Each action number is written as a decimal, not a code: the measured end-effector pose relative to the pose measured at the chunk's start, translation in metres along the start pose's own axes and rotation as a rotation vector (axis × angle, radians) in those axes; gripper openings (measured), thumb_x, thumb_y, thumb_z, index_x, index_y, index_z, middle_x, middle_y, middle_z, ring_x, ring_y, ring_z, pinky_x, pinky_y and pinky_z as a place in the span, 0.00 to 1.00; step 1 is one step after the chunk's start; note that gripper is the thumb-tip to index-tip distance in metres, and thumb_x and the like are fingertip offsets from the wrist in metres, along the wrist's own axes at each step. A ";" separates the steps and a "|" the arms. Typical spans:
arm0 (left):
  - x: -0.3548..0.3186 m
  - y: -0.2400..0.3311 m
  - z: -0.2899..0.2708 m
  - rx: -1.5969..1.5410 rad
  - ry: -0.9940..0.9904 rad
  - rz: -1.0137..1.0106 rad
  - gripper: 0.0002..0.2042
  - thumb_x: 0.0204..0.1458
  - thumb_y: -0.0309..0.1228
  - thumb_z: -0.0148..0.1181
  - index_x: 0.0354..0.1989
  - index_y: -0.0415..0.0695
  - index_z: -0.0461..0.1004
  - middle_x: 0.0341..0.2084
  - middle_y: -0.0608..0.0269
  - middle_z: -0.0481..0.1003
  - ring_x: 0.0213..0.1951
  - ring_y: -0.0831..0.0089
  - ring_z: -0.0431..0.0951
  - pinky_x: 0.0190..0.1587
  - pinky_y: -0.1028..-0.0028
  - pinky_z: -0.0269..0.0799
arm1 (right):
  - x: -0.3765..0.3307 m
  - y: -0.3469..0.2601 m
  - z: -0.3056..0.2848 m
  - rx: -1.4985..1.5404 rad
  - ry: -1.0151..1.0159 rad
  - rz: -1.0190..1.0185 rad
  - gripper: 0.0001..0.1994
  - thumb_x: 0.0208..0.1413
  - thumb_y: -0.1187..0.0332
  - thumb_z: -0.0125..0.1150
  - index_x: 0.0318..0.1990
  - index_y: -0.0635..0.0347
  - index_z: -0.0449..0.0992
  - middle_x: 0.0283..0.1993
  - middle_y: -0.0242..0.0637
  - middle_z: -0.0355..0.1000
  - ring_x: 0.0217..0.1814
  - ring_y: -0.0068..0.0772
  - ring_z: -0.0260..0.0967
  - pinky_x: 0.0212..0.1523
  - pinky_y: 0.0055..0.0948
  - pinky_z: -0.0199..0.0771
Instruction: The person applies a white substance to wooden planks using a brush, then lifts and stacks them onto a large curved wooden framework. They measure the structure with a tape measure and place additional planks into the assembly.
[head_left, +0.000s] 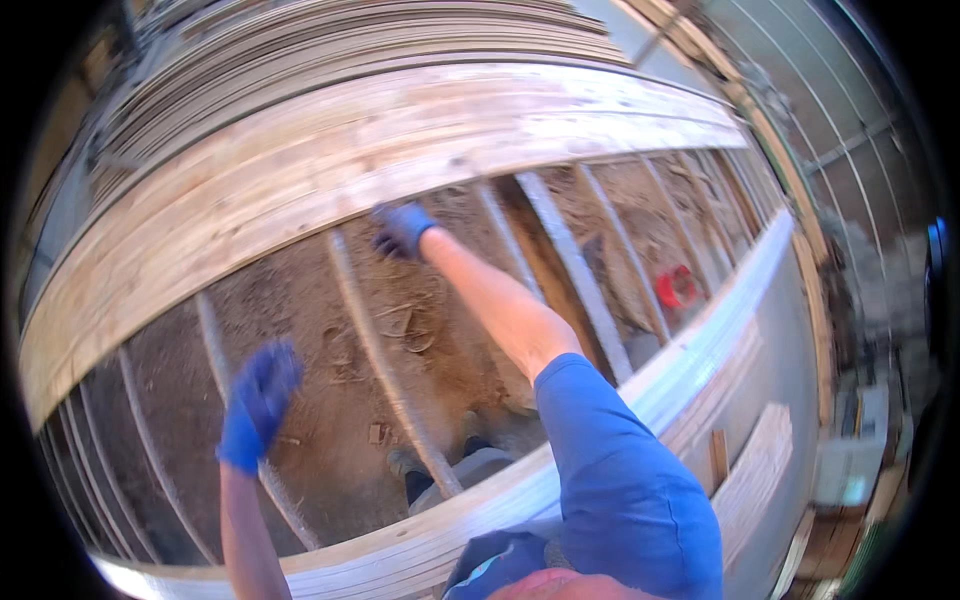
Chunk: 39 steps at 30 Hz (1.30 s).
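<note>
My right hand [400, 228], in a blue glove, reaches forward on a bare outstretched arm and curls its fingers on the lower edge of a wide pale wooden board [330, 160] that runs across the view. My left hand [258, 400], also blue-gloved and blurred, is raised lower left with its fingers stretched out and nothing in it. It hovers beside a steel bar [215, 335]. Several such bars [385, 365] cross the gap between the far board and a near pale board [690, 345].
Under the bars lies brown earth with wood scraps [405, 325]; my boots [470, 465] stand there. A red object [678, 287] sits on the ground at right. Thin sheets are stacked behind the far board [330, 50]. Short planks [755, 475] lie lower right.
</note>
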<state>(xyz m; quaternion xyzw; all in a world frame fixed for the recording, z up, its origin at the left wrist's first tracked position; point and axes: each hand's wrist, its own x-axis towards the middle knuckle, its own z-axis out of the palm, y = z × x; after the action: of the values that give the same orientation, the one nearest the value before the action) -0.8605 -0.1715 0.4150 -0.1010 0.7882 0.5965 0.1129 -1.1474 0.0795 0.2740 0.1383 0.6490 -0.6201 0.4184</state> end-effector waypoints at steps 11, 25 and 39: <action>-0.239 -0.002 0.077 0.869 -0.192 0.169 0.47 0.35 0.56 0.71 0.61 0.38 0.65 0.57 0.42 0.67 0.57 0.44 0.67 0.62 0.48 0.56 | -0.274 0.201 0.006 -1.329 -0.813 0.289 0.29 0.65 0.42 0.40 0.49 0.58 0.77 0.49 0.45 0.73 0.50 0.42 0.67 0.54 0.42 0.66; -0.332 -0.045 0.130 0.913 0.087 0.140 0.51 0.35 0.57 0.68 0.70 0.50 0.55 0.69 0.49 0.53 0.70 0.53 0.53 0.70 0.48 0.45 | -0.292 0.239 -0.007 -1.434 -0.770 0.186 0.32 0.66 0.42 0.33 0.49 0.62 0.75 0.46 0.60 0.74 0.49 0.50 0.73 0.53 0.40 0.68; -0.283 -0.051 0.087 1.004 0.087 0.175 0.48 0.34 0.55 0.68 0.68 0.51 0.59 0.69 0.53 0.55 0.69 0.57 0.55 0.68 0.48 0.51 | -0.265 0.210 -0.008 -1.382 -0.753 0.174 0.34 0.67 0.42 0.34 0.45 0.67 0.76 0.40 0.58 0.76 0.42 0.37 0.72 0.51 0.39 0.69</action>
<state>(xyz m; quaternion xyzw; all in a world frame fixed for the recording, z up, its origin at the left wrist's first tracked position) -0.5702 -0.0941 0.4302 0.0074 0.9871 0.1466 0.0643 -0.8420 0.2175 0.3177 -0.3218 0.6889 -0.0467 0.6478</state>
